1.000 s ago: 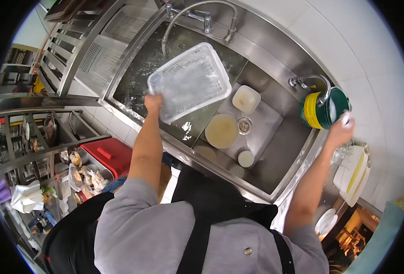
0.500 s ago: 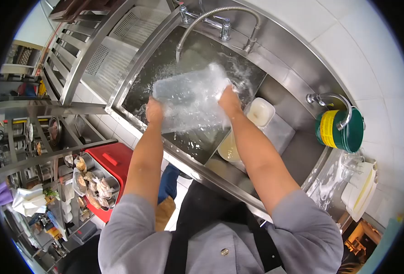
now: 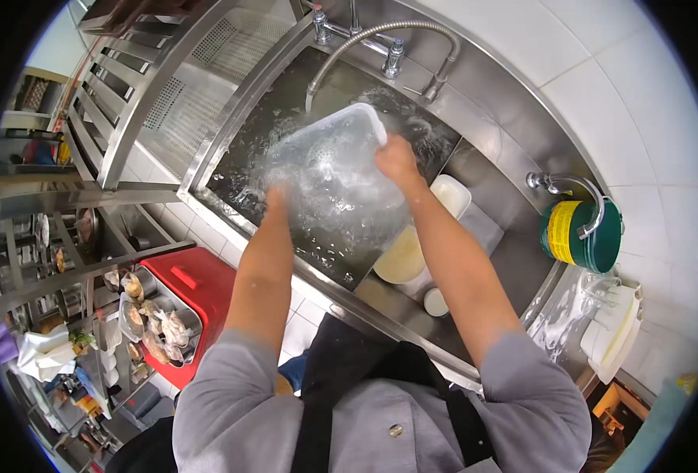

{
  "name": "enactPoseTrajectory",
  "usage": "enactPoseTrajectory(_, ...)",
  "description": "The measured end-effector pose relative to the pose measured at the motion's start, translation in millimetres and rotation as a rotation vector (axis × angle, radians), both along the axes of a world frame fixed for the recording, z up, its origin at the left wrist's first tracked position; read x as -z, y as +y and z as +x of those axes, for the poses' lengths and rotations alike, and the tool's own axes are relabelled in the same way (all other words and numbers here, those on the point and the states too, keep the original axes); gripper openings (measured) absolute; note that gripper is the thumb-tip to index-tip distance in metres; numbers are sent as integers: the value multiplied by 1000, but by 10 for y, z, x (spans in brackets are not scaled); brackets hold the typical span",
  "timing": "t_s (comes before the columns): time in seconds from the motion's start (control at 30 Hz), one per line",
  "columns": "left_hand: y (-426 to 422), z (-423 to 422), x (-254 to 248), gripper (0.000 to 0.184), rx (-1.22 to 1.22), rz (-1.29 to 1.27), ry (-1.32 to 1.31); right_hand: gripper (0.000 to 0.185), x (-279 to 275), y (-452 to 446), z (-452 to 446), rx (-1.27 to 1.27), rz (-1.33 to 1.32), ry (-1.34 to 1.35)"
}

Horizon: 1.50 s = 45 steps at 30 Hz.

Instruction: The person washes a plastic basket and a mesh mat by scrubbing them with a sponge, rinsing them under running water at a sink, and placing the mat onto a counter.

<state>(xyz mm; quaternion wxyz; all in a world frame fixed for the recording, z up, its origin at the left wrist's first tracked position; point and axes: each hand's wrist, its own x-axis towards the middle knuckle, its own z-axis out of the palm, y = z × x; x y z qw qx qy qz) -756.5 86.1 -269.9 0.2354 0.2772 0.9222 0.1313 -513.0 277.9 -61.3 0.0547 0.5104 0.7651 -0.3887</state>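
Note:
A clear rectangular plastic container [image 3: 373, 118] lies tilted in the water of the left sink basin [image 3: 325, 71], with water churning in and around it. My right hand [image 3: 397, 159] grips its right rim, fingers closed over the edge. At the container's left side, low in the water, is my left hand [image 3: 276, 195]; motion blur and splashing hide its fingers. A thin stream runs from the hose faucet [image 3: 311, 88] behind the container.
In the right basin are a white tub [image 3: 450, 194], a yellowish container [image 3: 401, 256] and a small white round lid or cup [image 3: 435, 302]. A green bucket [image 3: 607, 229] stands under a second tap [image 3: 593, 225]. Perforated crates [image 3: 183, 110] and a red cooler [image 3: 195, 284] are left.
The container has gone from lifted and level to lower and tilted in the water. My left hand has moved slightly right and down; the small white round item has come into view.

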Motion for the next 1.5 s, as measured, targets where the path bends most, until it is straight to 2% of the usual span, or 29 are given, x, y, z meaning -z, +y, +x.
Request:
enactPoseTrajectory(0.03,140,122,29,33,-90,73,-69,52,-99,-70,-15,-4,10,-2)
enactPoseTrajectory(0.1,389,343,-45,34,-286,238,-206,69,-262,-274,-15,-9,407,235)
enactPoseTrajectory(0.13,502,398,-82,35,-366,332,-291,69,-398,-364,8,-11,414,234)
enactPoseTrajectory(0.2,673,475,-176,36,-506,523,-500,72,-714,-515,106,-135,715,305)
enactPoseTrajectory(0.33,831,538,-589,38,-541,783,-861,75,-1342,-669,538,-188,809,384)
enactPoseTrajectory(0.4,870,593,-1031,38,-448,810,-941,75,-1532,-691,845,-193,973,498)
enactPoseTrajectory(0.5,868,813,-1912,37,-277,779,-1025,62,-1632,-708,1414,-85,1017,679)
enactPoseTrajectory(0.57,849,1113,-2373,33,-98,976,-979,46,-1529,-767,1820,64,1074,846)
enactPoseTrajectory(0.6,851,1234,-2571,33,-62,969,-999,46,-1416,-820,2046,89,1101,827)
enactPoseTrajectory(0.67,787,1513,-2882,33,197,843,-647,38,-1136,-998,2580,356,774,903)
enactPoseTrajectory(0.7,756,1711,-3071,33,238,840,-666,38,-1016,-1056,2878,388,803,889)
enactPoseTrajectory(0.77,623,2079,-3348,38,537,906,-656,47,-804,-1142,3396,486,335,1176)
enactPoseTrajectory(0.8,572,2279,-3367,45,669,968,-569,56,-734,-1108,3506,593,308,1232)
enactPoseTrajectory(0.87,488,2732,-3280,59,884,991,-390,57,-843,-902,3631,796,272,898)
enactPoseTrajectory(0.93,390,3187,-3003,71,999,898,-279,60,-732,-431,3719,636,569,347)
enactPoseTrajectory(1.0,317,3574,-2692,78,1046,783,-221,71,-743,2,3660,377,743,-57)
enactPoseTrajectory(1.03,315,3765,-2442,76,1052,697,-175,76,-720,148,3611,362,720,-111)
enactPoseTrajectory(1.1,216,4056,-2374,75,1046,515,-119,87,-546,538,3675,291,669,-275)
enactPoseTrajectory(1.17,112,4168,-2435,73,1055,454,-125,71,-362,890,3746,256,612,-419)
enactPoseTrajectory(1.23,93,4183,-2455,72,1074,377,-142,54,-410,979,3587,55,548,-751)
enactPoseTrajectory(1.27,95,4181,-2446,70,1063,359,-155,47,-623,867,3445,-136,537,-993)
enactPoseTrajectory(1.3,93,4178,-2434,68,1056,343,-171,28,-371,902,3545,-80,746,-877)
enactPoseTrajectory(1.33,119,4168,-2398,68,1060,336,-176,28,-323,836,3523,-79,737,-878)
enactPoseTrajectory(1.4,279,4166,-2320,66,967,269,-192,28,-264,607,3514,-196,879,-874)
enactPoseTrajectory(1.43,390,4178,-2246,66,979,277,-198,26,-308,454,3495,-343,955,-919)
enactPoseTrajectory(1.5,631,4190,-2052,68,847,120,-362,26,-166,511,3558,-219,717,-786)
